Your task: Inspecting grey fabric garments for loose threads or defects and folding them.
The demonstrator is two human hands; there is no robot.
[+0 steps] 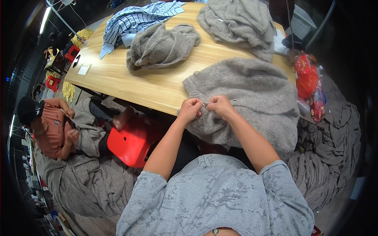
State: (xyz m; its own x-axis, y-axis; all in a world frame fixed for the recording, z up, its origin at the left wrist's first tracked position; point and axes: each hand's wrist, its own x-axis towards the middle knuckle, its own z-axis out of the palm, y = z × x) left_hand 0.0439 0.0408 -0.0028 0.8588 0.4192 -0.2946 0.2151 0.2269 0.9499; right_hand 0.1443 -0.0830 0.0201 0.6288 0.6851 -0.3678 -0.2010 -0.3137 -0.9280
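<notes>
A grey-brown knitted garment lies over the table's near right edge and hangs down toward my lap. At its left side, by the ribbed border, my left hand is closed in a pinch on the knit. Close beside it my right hand pinches too, and a small pale bit shows between the two sets of fingertips, too small to name. Two small light marks sit on the garment, one of them a looped pale thread.
On the wooden table lie a bundled grey knit, a blue striped shirt and another grey knit. A red bag is at the right edge. To the left are a red stool and a seated person handling grey knitwear. Knit heaps flank me.
</notes>
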